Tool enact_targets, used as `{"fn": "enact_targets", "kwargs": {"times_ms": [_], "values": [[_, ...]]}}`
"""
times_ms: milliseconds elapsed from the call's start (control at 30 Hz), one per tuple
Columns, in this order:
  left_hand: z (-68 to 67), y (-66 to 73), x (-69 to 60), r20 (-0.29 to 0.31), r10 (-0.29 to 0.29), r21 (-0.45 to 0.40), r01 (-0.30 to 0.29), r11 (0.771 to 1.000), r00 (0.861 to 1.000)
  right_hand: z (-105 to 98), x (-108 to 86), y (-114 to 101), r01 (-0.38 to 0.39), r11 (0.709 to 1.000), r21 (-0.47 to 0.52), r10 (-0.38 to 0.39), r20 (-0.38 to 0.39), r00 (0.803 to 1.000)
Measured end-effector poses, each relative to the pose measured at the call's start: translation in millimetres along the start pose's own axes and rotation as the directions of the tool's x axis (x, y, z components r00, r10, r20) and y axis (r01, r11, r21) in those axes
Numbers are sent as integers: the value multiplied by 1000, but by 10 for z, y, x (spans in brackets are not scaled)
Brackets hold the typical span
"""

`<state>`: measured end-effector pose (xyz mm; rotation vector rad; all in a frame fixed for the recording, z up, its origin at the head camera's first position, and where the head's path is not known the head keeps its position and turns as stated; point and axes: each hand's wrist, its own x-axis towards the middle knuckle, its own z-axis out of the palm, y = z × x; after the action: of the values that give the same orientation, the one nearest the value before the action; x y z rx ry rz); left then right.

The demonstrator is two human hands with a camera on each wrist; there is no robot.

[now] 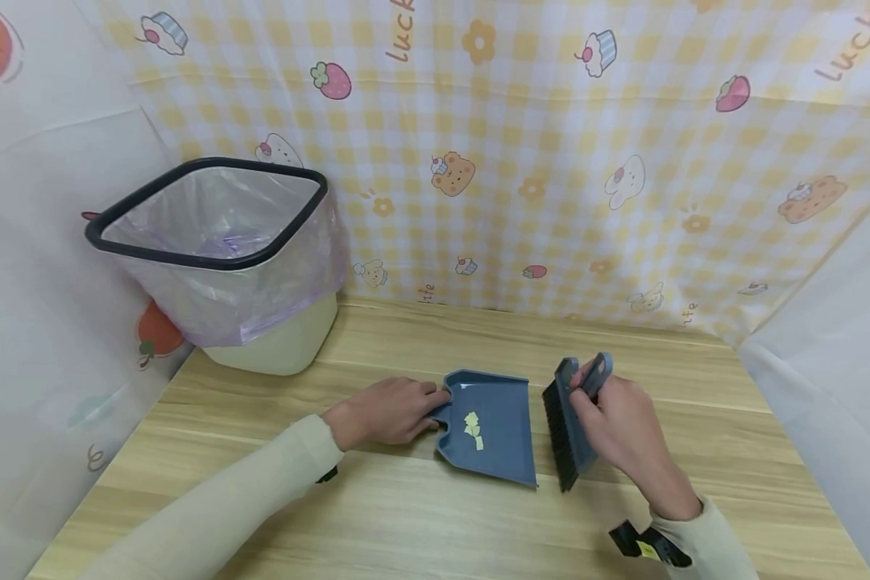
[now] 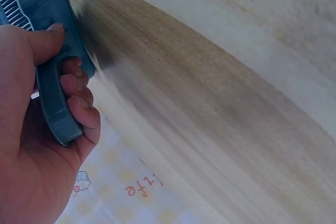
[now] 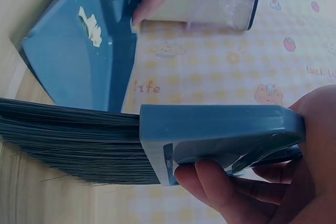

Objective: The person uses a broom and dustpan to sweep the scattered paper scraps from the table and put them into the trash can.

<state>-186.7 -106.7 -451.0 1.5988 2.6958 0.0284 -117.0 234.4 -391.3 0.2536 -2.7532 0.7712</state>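
A blue dustpan lies on the wooden table with its open lip toward the right. Several pale yellow scraps are in it, seen also as a small cluster of scraps in the right wrist view. My left hand grips the dustpan's handle, fingers curled around it. Just right of the lip, my right hand holds a blue hand brush by its handle. Its dark bristles point toward the table, apart from the dustpan; whether they touch the tabletop I cannot tell.
A cream bin with a black rim and a translucent purple liner bag stands at the back left of the table. Behind hangs a yellow checked cloth with cartoon prints. White cloth borders the right side.
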Motion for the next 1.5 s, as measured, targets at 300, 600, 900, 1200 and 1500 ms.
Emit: {"fn": "enact_targets", "kwargs": {"times_ms": [300,600,900,1200,1500], "values": [[21,-6,3,4,11,23,-11,1000,1000,21,-14,25,5,1000,-5,-5,-3,1000],[34,-20,12,29,11,0,-11,1000,1000,47,-15,18,29,1000,-3,-29,-20,999],[-103,-46,-1,12,-7,-46,7,999,1000,43,-19,21,28,1000,-3,-28,-17,999],[-428,-120,-23,-46,22,-29,-23,999,999,30,-14,35,24,1000,3,-24,-9,1000],[-796,-217,-25,-24,-5,-29,4,1000,1000,36,-4,41,19,1000,7,-19,7,1000]]}}
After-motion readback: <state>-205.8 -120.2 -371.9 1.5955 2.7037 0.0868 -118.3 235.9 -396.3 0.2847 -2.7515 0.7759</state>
